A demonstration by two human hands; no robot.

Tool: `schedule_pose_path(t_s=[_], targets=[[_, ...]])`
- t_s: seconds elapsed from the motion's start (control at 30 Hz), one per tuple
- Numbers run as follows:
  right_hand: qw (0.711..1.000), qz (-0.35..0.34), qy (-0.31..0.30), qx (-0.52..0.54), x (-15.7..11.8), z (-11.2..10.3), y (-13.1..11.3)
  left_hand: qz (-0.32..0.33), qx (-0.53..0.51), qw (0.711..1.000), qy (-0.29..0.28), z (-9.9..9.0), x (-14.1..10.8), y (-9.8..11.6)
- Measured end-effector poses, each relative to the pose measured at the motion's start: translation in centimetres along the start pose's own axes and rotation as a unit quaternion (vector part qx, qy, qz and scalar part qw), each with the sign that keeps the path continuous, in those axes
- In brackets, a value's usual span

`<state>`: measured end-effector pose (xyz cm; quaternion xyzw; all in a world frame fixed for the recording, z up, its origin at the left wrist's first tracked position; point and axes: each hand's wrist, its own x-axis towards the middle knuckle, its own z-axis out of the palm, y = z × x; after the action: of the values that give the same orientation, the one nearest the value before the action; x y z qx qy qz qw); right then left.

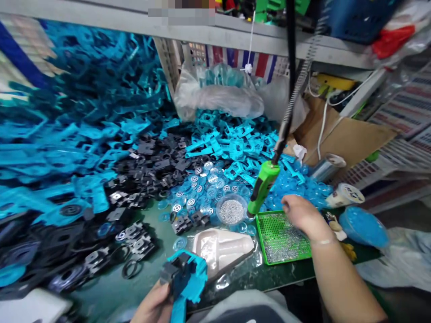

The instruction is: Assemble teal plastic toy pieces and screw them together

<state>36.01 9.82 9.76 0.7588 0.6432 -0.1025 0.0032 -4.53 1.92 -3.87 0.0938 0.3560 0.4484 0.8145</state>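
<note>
My left hand (pixel 156 303) is closed around a blue plastic part (pixel 197 276) with a black piece (pixel 178 271) set in it, low in the view. Over the far right corner of a green perforated tray (pixel 261 240) hovers my right hand (pixel 301 215), its fingers bent and pointing left; whatever its fingertips hold, if anything, is too small to name. Small metal pieces (pixel 286 244) lie in the tray. A green electric screwdriver (pixel 264 186) hangs just left of my right hand. Beside its tip is a round tub of small silvery pieces (pixel 231 211).
A white moulded holder (pixel 218 249) lies in front of me. Clear discs (pixel 202 188), black parts (pixel 158 157) and blue parts (pixel 235 143) are heaped behind. More blue parts (pixel 50 152) pile up at left. A lidded cup (pixel 346 195) and blue-filled bowl (pixel 363 226) stand at right.
</note>
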Motion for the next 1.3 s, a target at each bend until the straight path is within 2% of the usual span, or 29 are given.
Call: schedule_pose_path(t_s=[0.07, 0.13, 0.23, 0.3, 0.5, 0.63, 0.77, 0.87, 0.93, 0.97, 1.07, 1.1, 1.13, 1.2, 1.27, 1.3], targets=[[1.000, 0.017, 0.021, -0.012, 2.2, 0.6, 2.0, -0.018, 0.020, 1.000, -0.010, 2.5, 0.9, -0.1], [0.999, -0.033, 0.002, 0.000, 3.5, 1.4, 1.9, -0.023, 0.036, 0.998, -0.043, 5.1, 1.8, -0.2], [0.995, -0.101, -0.024, 0.007, 3.8, 3.2, -0.6, -0.035, 0.062, 0.992, -0.102, 8.2, 2.6, -0.5], [0.995, -0.098, -0.016, -0.008, 3.6, 4.3, -2.6, -0.037, 0.066, 0.991, -0.113, 9.3, 3.0, -0.7], [0.999, -0.038, 0.027, -0.008, 3.2, 6.4, -6.3, -0.044, 0.057, 0.987, -0.146, 9.5, 3.5, -1.4], [0.998, 0.013, 0.048, 0.048, 3.7, 7.1, -7.4, -0.036, 0.064, 0.991, -0.116, 9.3, 3.9, -1.4], [0.982, 0.048, 0.052, 0.174, 4.6, 7.0, -5.9, -0.027, 0.095, 0.988, -0.117, 9.7, 4.2, -1.1], [0.953, 0.051, 0.043, 0.295, 4.0, 6.0, -3.8, -0.020, 0.118, 0.985, -0.128, 10.2, 4.2, -0.9], [0.913, 0.030, 0.019, 0.406, 2.5, 5.1, -2.8, -0.010, 0.138, 0.977, -0.160, 10.7, 4.3, -0.8], [0.874, 0.017, -0.010, 0.485, 1.5, 4.7, -2.5, 0.002, 0.150, 0.972, -0.181, 10.9, 4.5, -0.9], [0.699, -0.001, -0.113, 0.706, -1.7, 3.9, -2.6, 0.082, 0.203, 0.940, -0.261, 12.1, 5.1, -1.0], [0.652, 0.003, -0.134, 0.746, -2.7, 3.8, -2.7, 0.120, 0.230, 0.921, -0.289, 12.6, 5.3, -1.0], [0.627, 0.008, -0.142, 0.766, -3.5, 3.7, -2.9, 0.157, 0.264, 0.898, -0.315, 13.2, 5.4, -1.0], [0.603, 0.013, -0.128, 0.787, -4.7, 4.0, -3.4, 0.212, 0.346, 0.845, -0.348, 14.4, 5.3, -0.8], [0.590, 0.016, -0.070, 0.804, -5.4, 4.8, -3.9, 0.233, 0.412, 0.805, -0.359, 15.6, 4.9, -0.9], [0.587, 0.018, -0.036, 0.808, -5.8, 5.4, -4.2, 0.233, 0.433, 0.796, -0.354, 16.0, 4.8, -1.1]])
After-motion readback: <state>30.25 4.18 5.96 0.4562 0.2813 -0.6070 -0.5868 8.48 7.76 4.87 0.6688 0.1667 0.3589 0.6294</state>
